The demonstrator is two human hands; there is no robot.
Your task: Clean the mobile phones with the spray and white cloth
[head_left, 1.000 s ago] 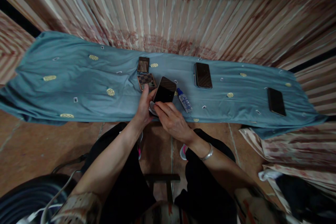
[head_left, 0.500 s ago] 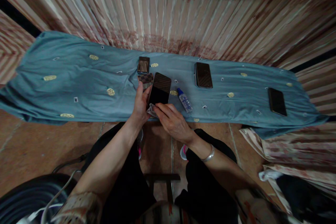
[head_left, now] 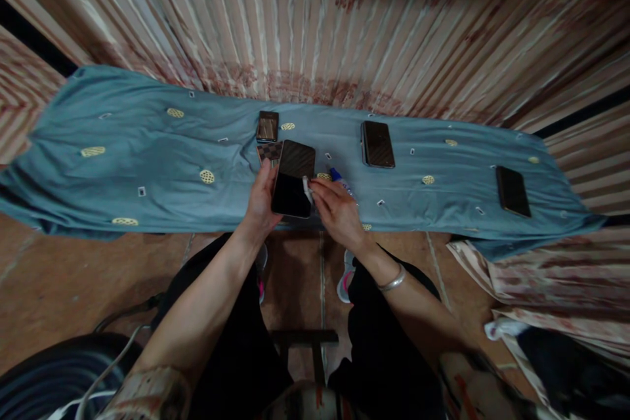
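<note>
My left hand [head_left: 262,200] grips a black smartphone [head_left: 294,177] by its left edge, with the dark screen facing up. Pinched in the fingers of my right hand [head_left: 339,210] is a small pale cloth [head_left: 307,189], at the right side of the screen. Just behind that hand lies a clear spray bottle with a blue cap [head_left: 335,174], mostly covered by the fingers. A checkered card-like item [head_left: 268,152] lies partly under the phone and my left hand. Beyond it rests a small dark phone [head_left: 267,126].
A blue cloth with yellow prints [head_left: 162,170] covers the long table. A thick dark phone [head_left: 378,144] lies right of centre, and another dark phone [head_left: 513,191] farther right. A pleated curtain [head_left: 305,26] hangs behind. A black coil [head_left: 63,374] stands on the floor at lower left.
My right hand has moved the cloth up from the phone's lower left to the right side of its screen. The lower screen is now uncovered, while the bottle is more hidden.
</note>
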